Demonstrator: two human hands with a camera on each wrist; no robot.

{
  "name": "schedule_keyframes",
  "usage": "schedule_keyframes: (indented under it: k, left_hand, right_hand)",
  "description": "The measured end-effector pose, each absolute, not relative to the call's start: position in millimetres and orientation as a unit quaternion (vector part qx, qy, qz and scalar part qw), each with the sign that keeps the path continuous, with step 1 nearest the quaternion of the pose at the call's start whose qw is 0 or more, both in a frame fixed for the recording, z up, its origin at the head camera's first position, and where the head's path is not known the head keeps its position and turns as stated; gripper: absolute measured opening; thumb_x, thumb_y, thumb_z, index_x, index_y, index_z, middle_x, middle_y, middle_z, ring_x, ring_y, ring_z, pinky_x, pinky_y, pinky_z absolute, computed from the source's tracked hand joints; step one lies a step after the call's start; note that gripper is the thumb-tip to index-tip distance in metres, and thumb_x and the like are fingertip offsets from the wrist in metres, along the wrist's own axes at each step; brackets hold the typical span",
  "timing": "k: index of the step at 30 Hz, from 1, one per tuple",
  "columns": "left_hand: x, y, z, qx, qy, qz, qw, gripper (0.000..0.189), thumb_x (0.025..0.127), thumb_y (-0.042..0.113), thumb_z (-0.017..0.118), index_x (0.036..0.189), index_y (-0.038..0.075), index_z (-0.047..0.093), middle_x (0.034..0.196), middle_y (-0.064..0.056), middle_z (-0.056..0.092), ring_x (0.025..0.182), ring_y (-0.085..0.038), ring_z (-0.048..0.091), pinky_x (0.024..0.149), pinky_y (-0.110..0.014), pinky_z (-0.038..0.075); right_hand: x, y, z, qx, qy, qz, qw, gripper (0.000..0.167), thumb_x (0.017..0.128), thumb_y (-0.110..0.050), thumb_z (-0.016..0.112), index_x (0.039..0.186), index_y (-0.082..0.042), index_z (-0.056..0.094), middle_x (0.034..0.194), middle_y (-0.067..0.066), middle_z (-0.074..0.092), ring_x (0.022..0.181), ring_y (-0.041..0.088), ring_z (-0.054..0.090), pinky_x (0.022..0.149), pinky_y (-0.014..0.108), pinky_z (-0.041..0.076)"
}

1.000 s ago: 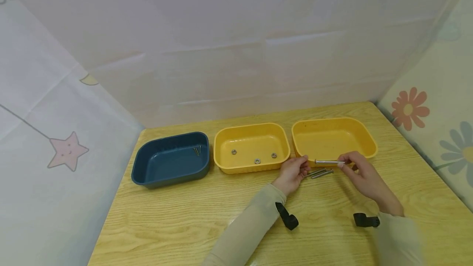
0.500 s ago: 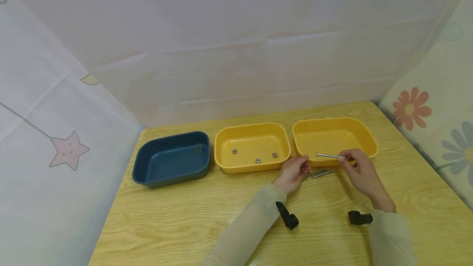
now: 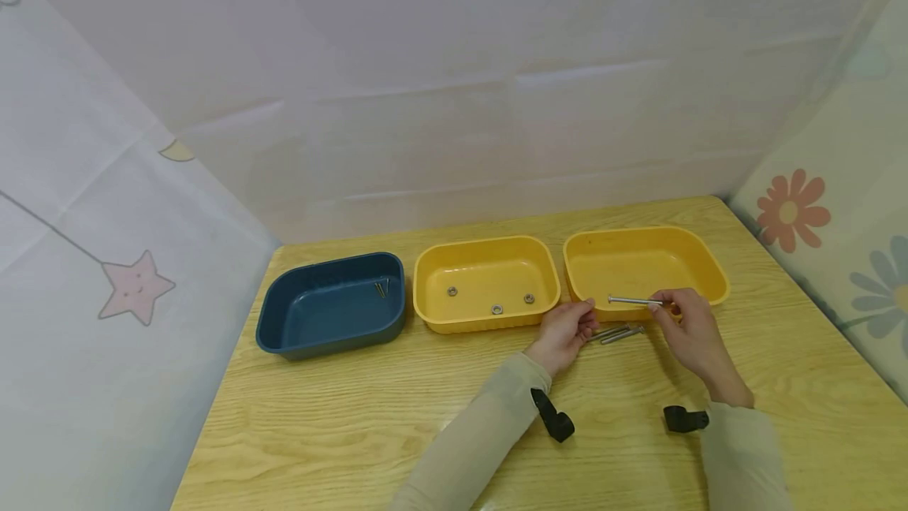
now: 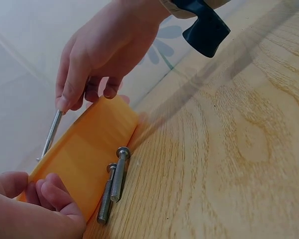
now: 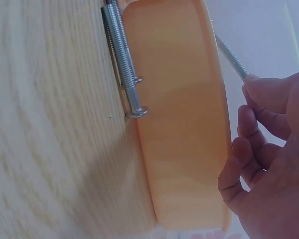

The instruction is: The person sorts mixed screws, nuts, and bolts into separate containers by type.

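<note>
My right hand (image 3: 691, 330) pinches a long silver bolt (image 3: 634, 300) by its threaded end, its head pointing left. The bolt lies over the near rim of the right yellow tray (image 3: 712, 278). At that tray's near left corner, my left hand (image 3: 562, 333) grips the rim between thumb and curled fingers, as the left wrist view shows. Loose bolts (image 4: 118, 177) lie on the table against the tray's near wall, just right of the left hand. In the right wrist view the held bolt (image 5: 231, 56) is partly hidden behind the tray's rim.
A second yellow tray (image 3: 489, 324) with 3 nuts (image 3: 496, 309) stands in the middle. To its left is a dark blue tray (image 3: 333, 344) holding a few small screws (image 3: 381, 289). A printed cloth backdrop (image 3: 454, 124) encloses the wooden table (image 3: 319, 432).
My right hand has lifted the bolt slightly toward the right tray's rim, and the right forearm has swung a little left. My left hand stays at the tray's corner.
</note>
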State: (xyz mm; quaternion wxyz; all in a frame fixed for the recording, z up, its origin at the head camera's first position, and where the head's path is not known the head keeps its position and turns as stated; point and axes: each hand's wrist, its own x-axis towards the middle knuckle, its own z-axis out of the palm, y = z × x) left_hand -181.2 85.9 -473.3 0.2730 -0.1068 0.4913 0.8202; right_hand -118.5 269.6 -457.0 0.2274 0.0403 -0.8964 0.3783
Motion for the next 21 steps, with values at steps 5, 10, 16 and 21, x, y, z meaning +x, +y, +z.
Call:
schedule_keyframes:
  k: [5,10,16,21]
  left_hand:
    - [-181.4,86.1,-473.4,-0.110,0.492,0.820,0.272,0.007,0.093,0.012,0.063,0.087,0.010,0.060,0.076,0.000,0.057,0.066,-0.010,0.055,0.061,-0.018,0.043]
    - [-181.7,86.4,-473.9,-0.110,0.489,0.822,0.272,0.006,0.093,0.011,0.063,0.087,0.010,0.061,0.076,0.000,0.057,0.066,-0.011,0.055,0.061,-0.018,0.043]
    - [-181.7,86.8,-475.0,-0.108,0.491,0.821,0.271,0.007,0.093,0.012,0.063,0.087,0.010,0.061,0.076,0.000,0.057,0.066,-0.010,0.055,0.060,-0.018,0.043]
    - [-181.1,85.4,-475.2,-0.100,0.491,0.820,0.276,0.007,0.094,0.011,0.061,0.087,0.010,0.060,0.076,0.000,0.057,0.067,-0.010,0.055,0.062,-0.018,0.043]
  right_hand:
    - [-120.1,269.6,-458.4,0.043,-0.898,0.373,0.229,0.006,0.093,-0.002,0.060,0.094,0.002,0.063,0.091,0.015,0.058,0.086,0.000,0.036,0.073,0.022,0.031]
    - [-120.1,268.6,-457.9,0.044,-0.900,0.369,0.229,0.006,0.093,-0.002,0.059,0.093,0.003,0.063,0.090,0.015,0.058,0.087,-0.001,0.036,0.074,0.023,0.032]
    - [-120.2,268.5,-457.0,0.038,-0.903,0.367,0.218,0.007,0.094,-0.003,0.060,0.093,0.002,0.063,0.092,0.016,0.058,0.090,0.008,0.041,0.074,0.022,0.033]
    - [-120.5,269.1,-456.7,0.024,-0.908,0.366,0.201,0.011,0.095,-0.007,0.059,0.098,0.004,0.062,0.096,0.018,0.056,0.092,0.024,0.044,0.075,0.021,0.033]
